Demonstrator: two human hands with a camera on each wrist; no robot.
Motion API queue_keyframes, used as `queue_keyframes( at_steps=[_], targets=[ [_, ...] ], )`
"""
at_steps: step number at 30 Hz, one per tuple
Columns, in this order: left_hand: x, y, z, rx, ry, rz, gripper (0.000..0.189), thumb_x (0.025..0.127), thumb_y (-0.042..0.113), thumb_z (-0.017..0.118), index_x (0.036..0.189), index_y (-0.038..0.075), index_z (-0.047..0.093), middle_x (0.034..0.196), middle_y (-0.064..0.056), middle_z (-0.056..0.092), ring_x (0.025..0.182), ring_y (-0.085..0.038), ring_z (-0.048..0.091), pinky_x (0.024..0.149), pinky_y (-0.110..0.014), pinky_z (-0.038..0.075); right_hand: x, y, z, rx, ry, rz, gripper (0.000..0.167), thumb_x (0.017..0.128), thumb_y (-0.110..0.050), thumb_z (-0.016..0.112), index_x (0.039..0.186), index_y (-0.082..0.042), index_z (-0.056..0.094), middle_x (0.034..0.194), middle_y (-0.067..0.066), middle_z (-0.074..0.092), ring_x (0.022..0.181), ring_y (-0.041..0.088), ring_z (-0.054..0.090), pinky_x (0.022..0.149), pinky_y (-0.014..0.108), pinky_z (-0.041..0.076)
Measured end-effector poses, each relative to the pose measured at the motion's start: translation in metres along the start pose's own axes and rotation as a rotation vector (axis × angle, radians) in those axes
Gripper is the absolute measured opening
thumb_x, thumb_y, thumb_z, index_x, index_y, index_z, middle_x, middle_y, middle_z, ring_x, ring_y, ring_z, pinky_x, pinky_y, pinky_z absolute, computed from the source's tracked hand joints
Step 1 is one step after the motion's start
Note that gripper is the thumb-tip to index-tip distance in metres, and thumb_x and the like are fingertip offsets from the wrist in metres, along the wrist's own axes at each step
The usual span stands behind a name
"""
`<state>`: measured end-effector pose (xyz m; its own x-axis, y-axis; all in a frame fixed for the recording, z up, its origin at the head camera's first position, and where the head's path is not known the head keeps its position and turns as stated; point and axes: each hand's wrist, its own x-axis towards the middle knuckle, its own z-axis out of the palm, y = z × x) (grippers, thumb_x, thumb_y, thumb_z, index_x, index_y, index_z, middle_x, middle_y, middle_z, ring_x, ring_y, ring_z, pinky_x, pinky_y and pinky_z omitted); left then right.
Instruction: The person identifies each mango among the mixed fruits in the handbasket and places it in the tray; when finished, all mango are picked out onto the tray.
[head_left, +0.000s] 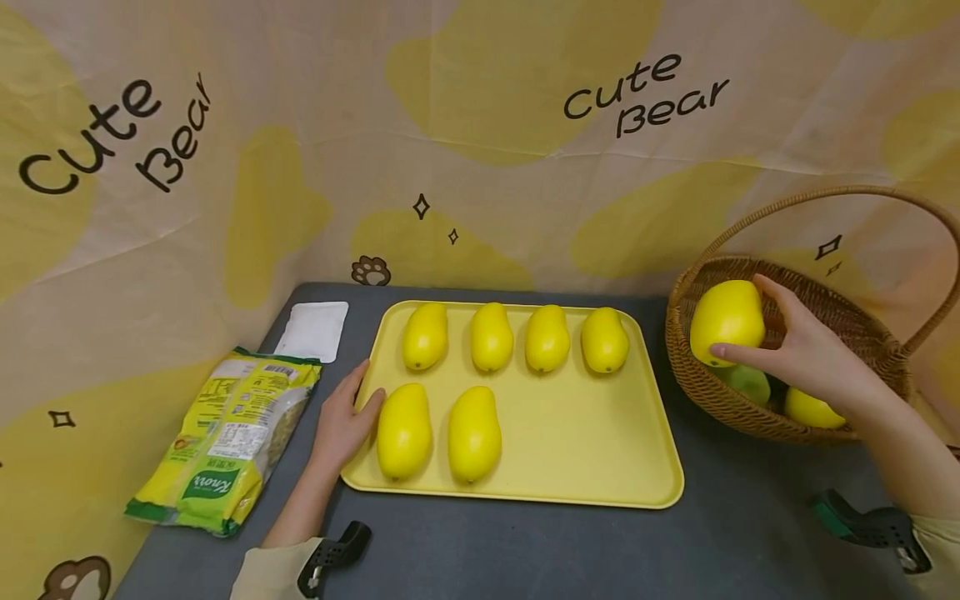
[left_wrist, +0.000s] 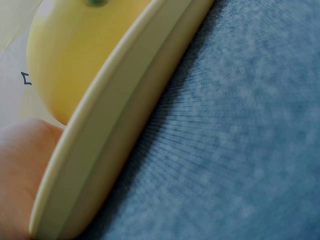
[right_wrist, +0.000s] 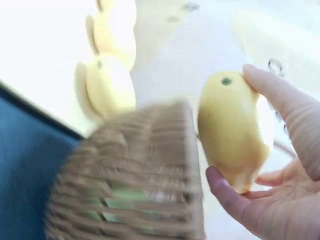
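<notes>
My right hand (head_left: pixel 810 350) grips a yellow mango (head_left: pixel 727 321) between thumb and fingers, over the wicker basket (head_left: pixel 693 387). In the right wrist view the held mango (right_wrist: pixel 232 130) shows beside the basket's blurred wall (right_wrist: pixel 130 175). At the tray's left side, my left hand (head_left: pixel 343 425) holds the rim of the yellow tray (head_left: pixel 577 450), thumb on the inner side close to a front mango (head_left: pixel 405 432). A second front mango (head_left: pixel 475 433) lies beside that one. Along the tray's back edge lies a row of several mangoes (head_left: pixel 547 337).
Inside the basket are a green fruit (head_left: pixel 748 385) and another yellow fruit (head_left: pixel 812 410); its tall handle (head_left: pixel 825 193) arches above. Left of the tray lie a Knorr bag (head_left: pixel 225 442) and a white packet (head_left: pixel 315 329). A printed cloth (head_left: pixel 495 150) hangs behind the grey table (head_left: pixel 525 550).
</notes>
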<state>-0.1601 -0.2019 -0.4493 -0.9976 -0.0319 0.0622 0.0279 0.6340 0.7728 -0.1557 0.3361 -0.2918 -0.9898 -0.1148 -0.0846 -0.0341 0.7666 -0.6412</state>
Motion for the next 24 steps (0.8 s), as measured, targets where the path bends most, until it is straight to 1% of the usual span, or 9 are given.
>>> queue_keyframes(
  at_steps=[3, 5, 10, 13, 15, 17, 19, 21, 24],
  targets=[
    [0.0, 0.0, 0.0, 0.001, 0.0, 0.0, 0.059, 0.101, 0.022, 0.054, 0.152, 0.004, 0.031, 0.152, -0.022, 0.034, 0.14, -0.038, 0.031, 0.113, -0.053, 0.025, -0.012, -0.007, 0.011, 0.081, 0.055, -0.048, 0.108, 0.09, -0.025, 0.073, 0.156, -0.016, -0.012, 0.158, 0.028, 0.002, 0.127, 0.055, 0.034, 0.075, 0.011, 0.047],
    [0.001, -0.001, 0.0, 0.003, 0.002, 0.002, 0.059, 0.101, 0.023, 0.054, 0.152, 0.004, 0.032, 0.152, -0.022, 0.035, 0.14, -0.037, 0.031, 0.113, -0.052, 0.025, -0.019, -0.011, 0.019, 0.113, 0.092, -0.075, 0.109, 0.088, -0.021, 0.074, 0.157, -0.02, -0.009, 0.159, 0.024, 0.003, 0.129, 0.053, 0.033, 0.072, 0.0, 0.039],
    [0.001, -0.002, 0.0, 0.003, 0.006, 0.009, 0.059, 0.101, 0.023, 0.054, 0.152, 0.004, 0.032, 0.152, -0.022, 0.035, 0.139, -0.038, 0.032, 0.113, -0.053, 0.026, -0.032, -0.019, 0.042, 0.157, 0.13, -0.146, 0.107, 0.086, -0.015, 0.077, 0.157, -0.03, -0.002, 0.163, 0.008, 0.0, 0.134, 0.045, 0.032, 0.08, -0.002, 0.037],
    [0.001, -0.002, 0.001, 0.002, 0.009, 0.009, 0.059, 0.1, 0.022, 0.055, 0.152, 0.004, 0.032, 0.152, -0.022, 0.035, 0.139, -0.038, 0.032, 0.113, -0.052, 0.026, -0.036, -0.024, 0.057, 0.201, 0.114, -0.193, 0.107, 0.085, -0.012, 0.077, 0.157, -0.03, 0.001, 0.163, 0.007, 0.002, 0.134, 0.021, 0.039, 0.083, 0.003, 0.041],
    [0.001, -0.003, 0.001, 0.001, 0.011, 0.009, 0.059, 0.1, 0.022, 0.055, 0.152, 0.004, 0.032, 0.151, -0.022, 0.035, 0.139, -0.038, 0.032, 0.113, -0.052, 0.026, -0.038, -0.028, 0.066, 0.212, 0.111, -0.223, 0.108, 0.084, -0.011, 0.078, 0.157, -0.03, 0.002, 0.161, 0.01, 0.007, 0.125, 0.005, 0.043, 0.081, 0.006, 0.045],
    [0.001, -0.003, 0.001, 0.0, 0.014, 0.007, 0.059, 0.1, 0.022, 0.055, 0.152, 0.004, 0.032, 0.151, -0.022, 0.036, 0.139, -0.038, 0.033, 0.113, -0.052, 0.027, -0.039, -0.031, 0.075, 0.217, 0.103, -0.238, 0.108, 0.083, -0.012, 0.079, 0.157, -0.029, 0.003, 0.157, 0.015, 0.018, 0.114, -0.002, 0.047, 0.08, 0.008, 0.047],
    [0.002, -0.003, 0.002, 0.001, 0.013, 0.007, 0.06, 0.1, 0.022, 0.055, 0.152, 0.004, 0.032, 0.151, -0.022, 0.036, 0.139, -0.038, 0.032, 0.113, -0.053, 0.027, -0.04, -0.033, 0.082, 0.216, 0.094, -0.245, 0.109, 0.082, -0.014, 0.08, 0.158, -0.026, 0.003, 0.154, 0.017, 0.024, 0.114, 0.002, 0.05, 0.082, 0.007, 0.045],
    [0.002, -0.004, 0.002, 0.002, 0.011, 0.007, 0.06, 0.1, 0.022, 0.055, 0.152, 0.005, 0.032, 0.152, -0.022, 0.035, 0.139, -0.038, 0.032, 0.113, -0.053, 0.026, -0.04, -0.035, 0.09, 0.22, 0.08, -0.242, 0.11, 0.081, -0.016, 0.081, 0.158, -0.024, 0.003, 0.153, 0.017, 0.027, 0.118, 0.015, 0.053, 0.084, 0.007, 0.044],
    [0.002, -0.004, 0.002, 0.0, 0.01, 0.006, 0.06, 0.1, 0.022, 0.055, 0.153, 0.005, 0.031, 0.152, -0.022, 0.035, 0.14, -0.038, 0.031, 0.113, -0.053, 0.026, -0.04, -0.035, 0.101, 0.227, 0.054, -0.222, 0.111, 0.081, -0.02, 0.082, 0.158, -0.023, 0.003, 0.159, 0.012, 0.017, 0.13, 0.034, 0.044, 0.092, 0.019, 0.047]
  ],
)
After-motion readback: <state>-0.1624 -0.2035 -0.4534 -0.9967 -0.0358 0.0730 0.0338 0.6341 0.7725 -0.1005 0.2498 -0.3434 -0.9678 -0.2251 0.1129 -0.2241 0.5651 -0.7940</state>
